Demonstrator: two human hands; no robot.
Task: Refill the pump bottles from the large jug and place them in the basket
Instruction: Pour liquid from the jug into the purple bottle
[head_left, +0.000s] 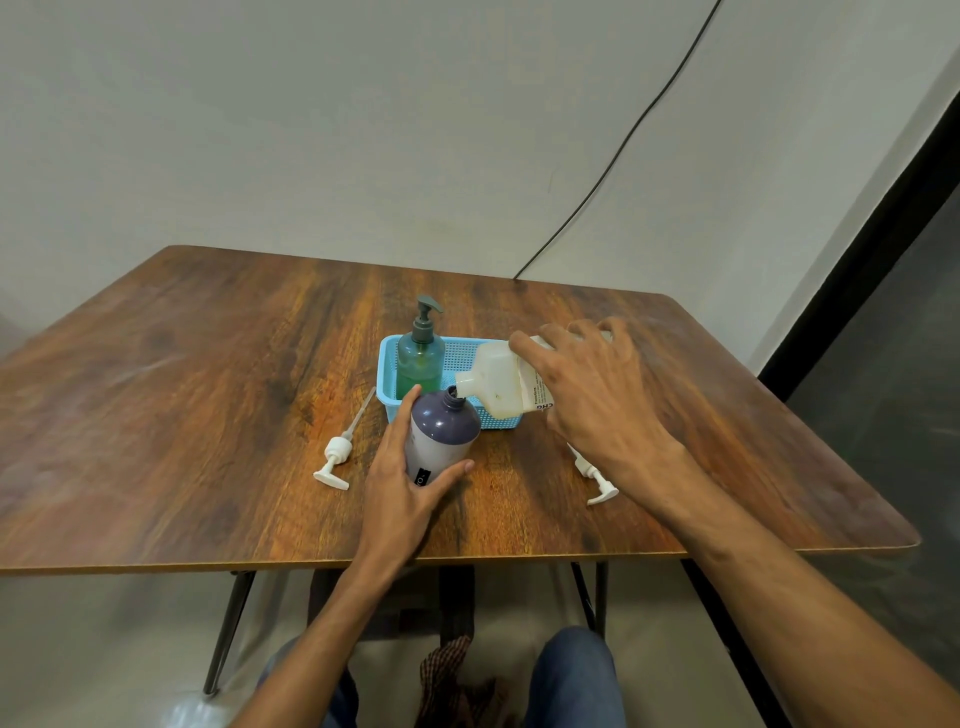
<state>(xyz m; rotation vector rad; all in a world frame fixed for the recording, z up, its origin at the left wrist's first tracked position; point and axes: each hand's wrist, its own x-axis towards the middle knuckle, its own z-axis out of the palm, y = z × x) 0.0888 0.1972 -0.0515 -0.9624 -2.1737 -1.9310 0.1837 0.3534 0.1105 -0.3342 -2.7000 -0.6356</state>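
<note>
— How's the grip on the pouring side?
— The right hand (582, 384) is clamped round the white jug (496, 382), long axis tipped left, spout at the purple bottle (441, 436) mouth.
— And the other?
— The left hand (405, 480) clasps that bottle mid-worktop (208, 389), just before the blue basket (385, 374).

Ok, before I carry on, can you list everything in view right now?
Brown wood-grain table: one, brown, fills mid-view.
Light blue plastic mesh basket: one, light blue, table centre.
Green translucent pump bottle: one, green with grey pump, upright in the basket's left end.
Purple-topped plastic bottle: one, purple over pale, in front of the basket, mouth open.
White translucent plastic jug: one, white, tilted, spout at the open bottle's mouth.
White plastic pump heads: two, white, lying on the table, left and right.
Black cable: one, black, on the wall.
Left hand: grips the purple-topped bottle.
Right hand: grips the jug.
</note>
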